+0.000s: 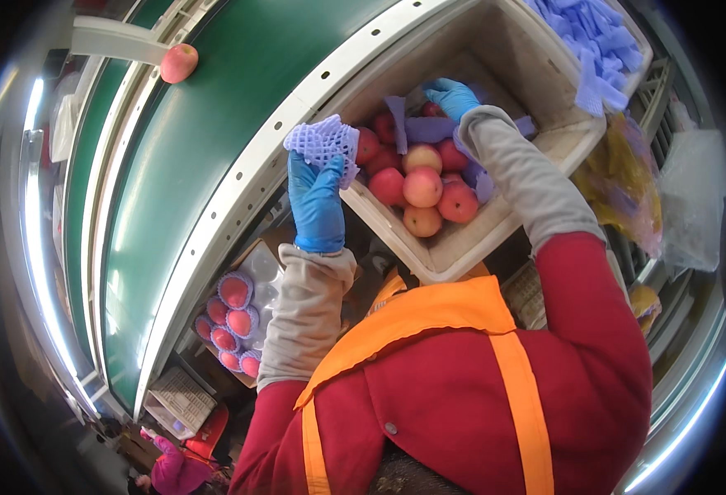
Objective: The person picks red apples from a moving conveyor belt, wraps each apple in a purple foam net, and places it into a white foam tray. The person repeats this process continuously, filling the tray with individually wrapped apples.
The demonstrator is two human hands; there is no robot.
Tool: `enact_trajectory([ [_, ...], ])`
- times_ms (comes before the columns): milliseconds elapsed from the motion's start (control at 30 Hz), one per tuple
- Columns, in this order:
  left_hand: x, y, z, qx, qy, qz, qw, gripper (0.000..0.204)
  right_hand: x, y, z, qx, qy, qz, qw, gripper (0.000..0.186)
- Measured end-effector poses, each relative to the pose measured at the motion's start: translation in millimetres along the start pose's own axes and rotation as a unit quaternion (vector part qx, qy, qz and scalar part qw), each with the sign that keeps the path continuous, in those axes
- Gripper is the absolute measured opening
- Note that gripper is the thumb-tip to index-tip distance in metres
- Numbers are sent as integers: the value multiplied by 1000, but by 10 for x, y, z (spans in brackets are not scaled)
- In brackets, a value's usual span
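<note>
My left hand [317,202], in a blue glove, is raised beside the belt's edge. It is closed on a purple foam net sleeve [323,145], bunched above the fingers; whether anything is inside the net cannot be made out. My right hand [454,97], also gloved in blue, reaches into the large pale plastic crate [454,268]. Its fingers curl over a dark red apple [431,109] at the back of the pile, and the fingertips are partly hidden. Several red and yellowish apples [422,186] lie in the crate, among loose purple foam nets [429,129].
A green conveyor belt [214,107] curves along the left, with one apple [179,63] at its far side. A carton of netted apples [235,292] stands below it. More purple nets [586,37] fill a bin at upper right, near plastic bags [693,194]. Another person [173,466] is at lower left.
</note>
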State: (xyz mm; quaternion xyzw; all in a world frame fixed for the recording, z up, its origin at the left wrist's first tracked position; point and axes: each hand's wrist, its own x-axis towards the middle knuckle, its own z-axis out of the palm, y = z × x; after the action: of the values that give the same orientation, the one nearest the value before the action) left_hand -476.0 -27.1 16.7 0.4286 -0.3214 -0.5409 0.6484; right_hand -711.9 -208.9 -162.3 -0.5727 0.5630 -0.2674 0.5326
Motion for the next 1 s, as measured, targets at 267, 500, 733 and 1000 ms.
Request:
enact_trajectory([
  [267, -86, 26, -23, 19, 12, -3, 1000, 70, 506, 450, 244, -401, -134, 194, 885, 52],
  [500, -42, 35, -70, 21, 22, -18, 999, 76, 143, 49, -520, 191, -135, 109, 966, 76],
  [733, 41, -59, 216, 267, -78, 57, 959, 102, -863, -1232, -335, 333, -247, -119, 902, 99],
  [1000, -296, 100, 5, 311, 28, 66, 948, 82, -1688, -1931, 691, 185, -249, -192, 931, 71],
])
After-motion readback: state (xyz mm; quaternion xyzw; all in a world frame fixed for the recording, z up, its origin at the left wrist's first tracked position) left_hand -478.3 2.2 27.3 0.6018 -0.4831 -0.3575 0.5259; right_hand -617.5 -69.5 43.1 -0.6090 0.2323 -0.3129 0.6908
